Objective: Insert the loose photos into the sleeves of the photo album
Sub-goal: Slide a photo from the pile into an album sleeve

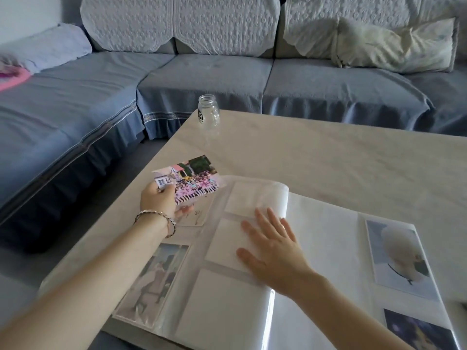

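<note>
- Album (328, 236) first: how will it handle?
- Probably floppy and slick. It lies open on the table (328, 160), and the right hand (275, 256) presses a curling page (252, 198) flat, fingers (261, 218) straight and a little spread.
- And the photo (194, 180)?
- Light, springy card, likely easy to crease. It is held above the album's far left corner. The left hand (158, 200) pinches its near short edge, thumb on top, which looks the sensible place. Glossy, it shows a crowd in pink before buildings and trees

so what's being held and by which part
Left hand pinches the colourful rectangular group photo by its left end; right hand lies flat on the white album page.
</note>
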`<state>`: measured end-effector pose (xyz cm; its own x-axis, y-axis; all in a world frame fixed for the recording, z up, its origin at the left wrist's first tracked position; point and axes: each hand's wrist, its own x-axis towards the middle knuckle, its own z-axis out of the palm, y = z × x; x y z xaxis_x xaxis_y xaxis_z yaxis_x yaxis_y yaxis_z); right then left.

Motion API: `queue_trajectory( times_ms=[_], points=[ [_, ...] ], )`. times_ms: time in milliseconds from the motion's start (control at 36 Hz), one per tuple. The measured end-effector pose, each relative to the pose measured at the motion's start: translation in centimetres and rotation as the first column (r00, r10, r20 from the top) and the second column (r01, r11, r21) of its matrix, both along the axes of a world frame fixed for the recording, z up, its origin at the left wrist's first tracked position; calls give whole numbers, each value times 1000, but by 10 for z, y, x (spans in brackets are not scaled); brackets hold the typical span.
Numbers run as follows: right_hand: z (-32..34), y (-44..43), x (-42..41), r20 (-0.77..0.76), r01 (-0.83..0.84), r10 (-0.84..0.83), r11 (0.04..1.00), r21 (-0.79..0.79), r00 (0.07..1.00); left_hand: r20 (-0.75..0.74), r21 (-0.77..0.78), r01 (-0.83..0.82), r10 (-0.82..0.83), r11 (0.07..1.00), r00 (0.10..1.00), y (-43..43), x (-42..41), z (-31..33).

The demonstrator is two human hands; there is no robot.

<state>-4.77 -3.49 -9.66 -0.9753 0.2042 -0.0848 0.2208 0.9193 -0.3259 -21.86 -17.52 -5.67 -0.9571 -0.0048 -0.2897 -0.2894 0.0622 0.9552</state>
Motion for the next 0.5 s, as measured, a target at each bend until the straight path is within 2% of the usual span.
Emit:
queue_trajectory(
  times_ms=[83,194,250,361,417,500],
  points=[
    [-4,-8,-6,24,11,-11,1000,17,1000,-7,-75,12,-13,997,1000,-5,-10,-9],
    [-7,-10,-8,15,14,-15,999,33,1000,-35,-248,82,-93,965,995,-11,-19,-20],
    [-7,-11,-9,2,17,-17,999,35,1000,-76,-344,102,-136,933,988,-12,-24,-25],
    [-7,-11,-9,-11,28,-28,999,30,1000,-190,-494,42,-155,868,970,-12,-24,-23],
    [-7,-11,-9,-9,28,-28,999,31,1000,-223,-525,26,-168,851,960,-11,-25,-23],
    [-8,-11,-9,-9,29,-29,999,22,1000,-192,-445,88,-191,891,963,-10,-25,-25]
  ],
)
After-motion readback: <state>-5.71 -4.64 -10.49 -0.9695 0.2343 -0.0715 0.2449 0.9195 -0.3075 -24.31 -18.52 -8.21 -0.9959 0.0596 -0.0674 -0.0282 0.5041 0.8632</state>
